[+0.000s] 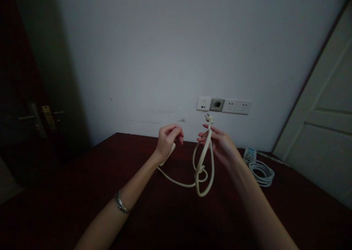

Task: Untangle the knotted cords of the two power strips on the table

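My right hand (221,143) holds a cream power cord (203,153), gathered in loops that hang down from the fingers. The two-pin plug (209,118) at its end sticks up above my fingertips, just below the wall sockets and apart from them. My left hand (168,139) is curled closed in the air to the left, with nothing visible in it. Partly hidden behind that hand is a cream power strip (168,156) on the dark red table (176,209). From there the cord runs along the tabletop to the hanging loops.
A wall plate (203,103), a grey outlet (217,104) and a double socket panel (236,106) sit low on the wall. At the right lie another power strip (250,154) and its coiled pale cable (261,173). Doors flank the table.
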Demonstrator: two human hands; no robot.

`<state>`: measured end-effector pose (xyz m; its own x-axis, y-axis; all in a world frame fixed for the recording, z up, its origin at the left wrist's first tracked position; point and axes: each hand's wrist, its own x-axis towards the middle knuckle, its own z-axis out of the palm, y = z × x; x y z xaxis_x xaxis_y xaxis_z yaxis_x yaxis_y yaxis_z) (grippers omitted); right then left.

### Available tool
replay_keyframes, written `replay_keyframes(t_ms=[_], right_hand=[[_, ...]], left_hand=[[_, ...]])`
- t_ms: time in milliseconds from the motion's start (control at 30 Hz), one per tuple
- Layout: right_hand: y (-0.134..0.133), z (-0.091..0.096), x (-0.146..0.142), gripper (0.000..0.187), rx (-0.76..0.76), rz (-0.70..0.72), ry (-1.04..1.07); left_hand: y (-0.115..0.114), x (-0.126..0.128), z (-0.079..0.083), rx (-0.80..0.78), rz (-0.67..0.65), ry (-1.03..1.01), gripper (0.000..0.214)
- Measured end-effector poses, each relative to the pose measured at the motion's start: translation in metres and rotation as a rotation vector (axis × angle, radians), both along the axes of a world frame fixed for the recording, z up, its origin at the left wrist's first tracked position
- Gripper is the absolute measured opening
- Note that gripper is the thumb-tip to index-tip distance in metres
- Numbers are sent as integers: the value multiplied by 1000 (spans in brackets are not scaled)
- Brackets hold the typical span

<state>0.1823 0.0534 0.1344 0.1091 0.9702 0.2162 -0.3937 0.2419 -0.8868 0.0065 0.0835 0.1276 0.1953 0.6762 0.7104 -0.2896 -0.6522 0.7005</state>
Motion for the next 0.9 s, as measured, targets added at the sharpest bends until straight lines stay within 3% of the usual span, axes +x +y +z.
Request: replay_keyframes(t_ms=[67,167,233,300,400,467,533,667,900], right_hand=[[1,1,5,28,18,-39,42],[-2,4,8,27,36,-66,83],[-6,8,9,27,41,-81,97],[-12,13,11,26,51,-100,106],[-19,21,14,23,76,-144,124],[-21,23,16,22,92,-173,141],[-20,23,17,21,106,-197,161],[-15,19,20,17,110,-209,209],[-6,13,35,14,167,-246,215]], left_hand=[[17,8,-18,-161,36,106,27],[35,23,-49,-327,-66,357,19],[41,29,-68,-328,-283,471,19],[45,31,-84,-377,-524,494,40],[50,33,-105,-473,-784,544,59],[49,38,-117,-506,-870,621,62],[44,45,-125,-511,-863,694,60],[28,55,-124,-439,-806,782,49],[17,45,-91,-360,-630,997,42]])
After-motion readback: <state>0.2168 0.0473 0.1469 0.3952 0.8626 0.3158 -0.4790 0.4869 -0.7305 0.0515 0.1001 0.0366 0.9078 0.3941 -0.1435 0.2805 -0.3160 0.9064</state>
